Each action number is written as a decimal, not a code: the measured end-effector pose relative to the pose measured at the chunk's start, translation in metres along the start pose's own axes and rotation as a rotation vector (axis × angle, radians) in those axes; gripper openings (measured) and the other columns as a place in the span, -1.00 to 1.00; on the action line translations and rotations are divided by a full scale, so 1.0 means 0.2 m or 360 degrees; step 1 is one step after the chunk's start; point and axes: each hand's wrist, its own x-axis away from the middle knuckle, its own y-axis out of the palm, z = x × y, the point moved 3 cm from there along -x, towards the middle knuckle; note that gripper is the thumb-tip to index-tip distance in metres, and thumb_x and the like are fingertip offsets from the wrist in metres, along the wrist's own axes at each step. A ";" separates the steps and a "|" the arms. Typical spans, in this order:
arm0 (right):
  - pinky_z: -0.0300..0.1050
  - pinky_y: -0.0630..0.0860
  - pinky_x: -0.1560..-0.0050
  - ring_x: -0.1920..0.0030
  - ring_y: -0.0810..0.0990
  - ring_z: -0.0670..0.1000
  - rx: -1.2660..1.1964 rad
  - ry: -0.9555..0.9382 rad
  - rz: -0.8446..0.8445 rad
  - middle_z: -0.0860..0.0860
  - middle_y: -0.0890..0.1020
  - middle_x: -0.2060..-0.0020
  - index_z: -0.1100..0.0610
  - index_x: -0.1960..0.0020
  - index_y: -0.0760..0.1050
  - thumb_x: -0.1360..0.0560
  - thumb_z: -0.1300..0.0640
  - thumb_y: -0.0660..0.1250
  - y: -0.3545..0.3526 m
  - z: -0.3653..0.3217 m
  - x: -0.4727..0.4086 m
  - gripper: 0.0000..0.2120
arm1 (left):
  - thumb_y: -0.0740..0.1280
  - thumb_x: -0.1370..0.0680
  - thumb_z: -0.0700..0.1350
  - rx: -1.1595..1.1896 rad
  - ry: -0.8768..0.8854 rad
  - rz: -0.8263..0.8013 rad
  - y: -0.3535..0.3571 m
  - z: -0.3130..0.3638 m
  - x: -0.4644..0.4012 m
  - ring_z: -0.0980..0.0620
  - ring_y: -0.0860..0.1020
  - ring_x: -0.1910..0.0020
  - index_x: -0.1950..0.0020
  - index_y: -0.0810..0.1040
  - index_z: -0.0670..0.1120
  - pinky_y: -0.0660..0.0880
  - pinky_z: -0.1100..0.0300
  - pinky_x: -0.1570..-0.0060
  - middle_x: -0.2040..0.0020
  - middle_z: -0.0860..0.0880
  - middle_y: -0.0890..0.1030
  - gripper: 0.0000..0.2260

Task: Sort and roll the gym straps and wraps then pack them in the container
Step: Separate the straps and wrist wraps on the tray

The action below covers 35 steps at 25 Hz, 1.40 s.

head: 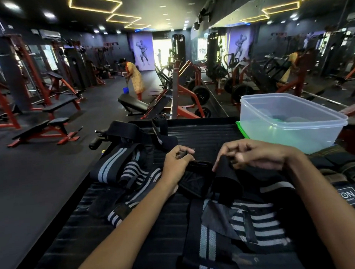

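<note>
My left hand (pixel 177 163) pinches the end of a black strap (pixel 195 178) in the middle of the black ribbed platform (pixel 203 133). My right hand (pixel 253 154) holds the other part of the same black wrap (pixel 226 179), fingers curled over its folded edge. Black wraps with grey and white stripes (pixel 120 168) lie in a heap to the left. More striped wraps (pixel 255 227) are spread in front of me. A rolled black wrap (pixel 159 123) stands at the platform's far edge. The clear plastic container (pixel 291 122) sits open at the far right.
A green lid (pixel 241 129) lies under the container's left side. Camouflage-patterned straps with a logo patch (pixel 350 187) lie at the right. Beyond the platform are red weight benches (pixel 48 128), machines and a mirror wall. A person (pixel 135 79) mops far off.
</note>
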 end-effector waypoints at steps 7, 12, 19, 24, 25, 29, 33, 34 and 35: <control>0.04 0.55 -0.14 -0.14 0.59 0.17 -0.0243 -0.0322 0.0273 0.17 0.65 -0.01 0.16 0.06 0.54 -0.31 0.05 0.58 -0.08 -0.03 0.03 -0.67 | 0.31 -0.47 -0.34 -0.0106 0.0184 0.0328 -0.07 0.03 -0.02 0.03 0.59 0.23 0.26 0.55 -0.02 0.50 0.05 0.08 0.35 0.03 0.61 -0.77; -0.19 0.46 -0.09 0.00 0.61 -0.16 0.0783 0.0295 -0.0097 -0.21 0.66 0.12 -0.05 0.02 0.58 -0.32 0.21 0.57 0.00 0.09 -0.05 -0.68 | 0.28 -0.50 -0.29 -0.0224 0.0246 0.0533 -0.15 0.06 -0.04 -0.05 0.60 0.20 0.24 0.55 0.01 0.53 0.01 0.06 0.30 -0.05 0.62 -0.78; 0.07 0.57 -0.09 0.10 0.66 -0.03 0.1138 0.0496 -0.0007 -0.02 0.71 0.17 0.09 0.11 0.61 -0.03 -0.11 0.64 0.04 0.13 -0.13 -0.49 | 0.27 -0.51 -0.28 -0.0476 0.0348 0.0314 -0.13 0.03 -0.03 -0.11 0.57 0.16 0.13 0.58 -0.06 0.43 0.23 0.16 0.20 -0.15 0.62 -0.84; -0.07 0.42 0.18 0.26 0.49 -0.02 0.0737 0.0282 0.0136 0.02 0.52 0.35 0.15 0.26 0.44 -0.34 0.06 0.55 -0.02 0.09 -0.06 -0.70 | 0.27 -0.51 -0.28 -0.0515 0.0366 0.0331 -0.12 0.01 -0.02 -0.12 0.56 0.18 0.10 0.60 -0.13 0.41 0.26 0.23 0.20 -0.14 0.63 -0.87; -0.12 0.43 0.21 0.27 0.50 -0.02 0.0540 0.0243 0.0238 0.04 0.51 0.33 0.19 0.22 0.43 -0.35 0.07 0.54 -0.04 0.08 -0.03 -0.69 | 0.27 -0.51 -0.28 -0.0518 0.0373 0.0333 -0.12 0.00 -0.02 -0.11 0.55 0.21 0.10 0.60 -0.14 0.41 0.26 0.25 0.20 -0.15 0.63 -0.88; 0.02 0.64 0.29 0.33 0.64 0.11 -0.0489 0.0121 0.0669 0.28 0.58 0.25 0.25 0.08 0.40 -0.34 0.13 0.49 -0.11 0.04 0.06 -0.66 | 0.29 -0.52 -0.27 -0.0526 0.0356 0.0345 -0.12 0.00 -0.02 0.12 0.42 0.38 0.10 0.59 -0.13 0.33 0.33 0.34 0.30 -0.05 0.55 -0.90; -0.24 0.58 0.40 0.43 0.58 -0.09 -0.0838 -0.0234 0.1123 0.04 0.58 0.33 0.14 0.29 0.47 -0.33 0.16 0.38 -0.12 -0.04 0.07 -0.91 | 0.30 -0.52 -0.26 -0.0490 0.0327 0.0293 -0.12 -0.01 -0.03 0.13 0.43 0.33 0.06 0.58 -0.15 0.35 0.37 0.31 0.27 -0.03 0.53 -0.92; -0.23 0.61 0.32 0.30 0.66 -0.06 -0.1072 -0.0357 0.1137 0.06 0.66 0.24 0.15 0.25 0.52 -0.34 0.18 0.35 -0.13 -0.06 0.08 -0.96 | 0.30 -0.52 -0.26 -0.0490 0.0334 0.0270 -0.12 -0.01 -0.02 0.11 0.44 0.30 0.05 0.58 -0.16 0.35 0.40 0.31 0.25 -0.05 0.53 -0.92; -0.16 0.64 0.20 0.14 0.70 0.02 -0.1279 -0.0467 0.1105 0.14 0.70 0.11 0.17 0.18 0.52 -0.36 0.19 0.32 -0.12 -0.08 0.08 -0.94 | 0.30 -0.52 -0.26 -0.0486 0.0340 0.0245 -0.12 0.00 -0.02 0.11 0.44 0.29 0.03 0.57 -0.16 0.35 0.41 0.30 0.24 -0.05 0.53 -0.91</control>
